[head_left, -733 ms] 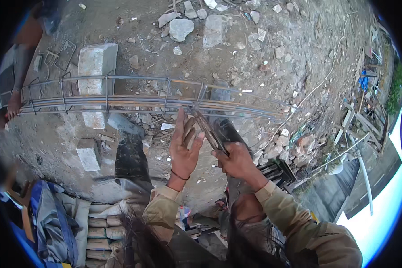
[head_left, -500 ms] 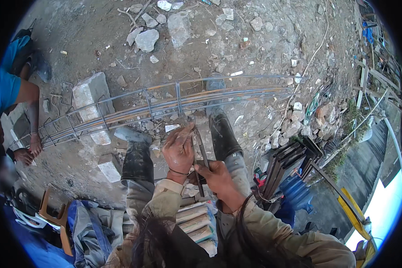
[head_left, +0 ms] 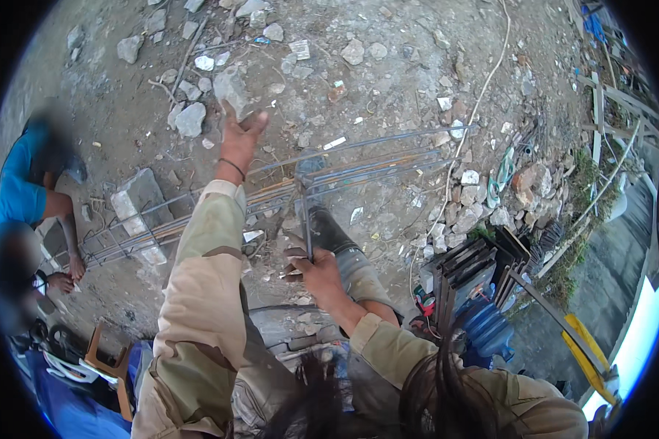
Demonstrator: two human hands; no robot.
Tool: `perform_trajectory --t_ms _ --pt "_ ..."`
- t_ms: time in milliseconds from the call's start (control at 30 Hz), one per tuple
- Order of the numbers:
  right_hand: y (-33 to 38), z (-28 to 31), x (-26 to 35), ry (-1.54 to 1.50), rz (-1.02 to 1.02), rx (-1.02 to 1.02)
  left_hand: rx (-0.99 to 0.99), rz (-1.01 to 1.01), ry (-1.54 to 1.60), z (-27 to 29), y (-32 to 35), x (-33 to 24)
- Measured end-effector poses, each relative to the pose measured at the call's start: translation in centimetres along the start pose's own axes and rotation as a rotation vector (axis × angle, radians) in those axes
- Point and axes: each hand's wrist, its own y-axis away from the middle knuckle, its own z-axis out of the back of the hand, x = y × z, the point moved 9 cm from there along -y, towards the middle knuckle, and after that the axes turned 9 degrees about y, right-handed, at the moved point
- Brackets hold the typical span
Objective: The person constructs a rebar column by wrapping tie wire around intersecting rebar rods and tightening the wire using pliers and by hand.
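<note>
Bare dirt ground (head_left: 388, 95) lies in bright daylight, strewn with grey stones (head_left: 190, 118) and rubble. A concrete block (head_left: 135, 196) sits toward the left. A pale cord (head_left: 483, 102) trails across the dirt. On the right stand stacked dark metal frames (head_left: 465, 267), a blue water jug (head_left: 487, 325) and rough wooden planks (head_left: 608, 117).

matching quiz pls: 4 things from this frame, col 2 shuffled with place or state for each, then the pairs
1. left hand
2. right hand
3. rebar cage
4. stirrup stack

a. lies long across the rubble ground
b. raised, fingers open, holding nothing
c. closed on a thin steel bar
d. stands on edge, dark, at the person's right

Pairs: 1-b, 2-c, 3-a, 4-d
</note>
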Motion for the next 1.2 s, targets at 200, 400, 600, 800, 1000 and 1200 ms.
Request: perform_trajectory --t_ms 200,400,600,800,1000,1200 --pt "0.5 3.4 -0.6 0.781 0.011 0.180 -0.441 0.277 0.636 -3.3 23.7 9.0" --pt "6.2 0.7 -9.4 1.391 0.257 0.634 -0.101 0.453 0.949 -3.0 38.9 15.0" --pt "-0.1 -4.7 -4.0 1.926 0.495 0.640 -0.344 0.299 1.711 -3.3 44.2 24.1" --pt "-13.5 -18.8 1.5 2.432 1.393 -0.119 -0.813 0.373 1.706 -4.9 48.0 28.4" --pt "-19.6 -19.0 -3.1 2.679 1.238 -0.179 -0.830 0.365 1.892 -9.2 48.8 28.3" --pt "-19.9 -7.0 2.7 2.718 1.009 -0.195 -0.696 0.344 1.786 -16.3 45.5 26.3"
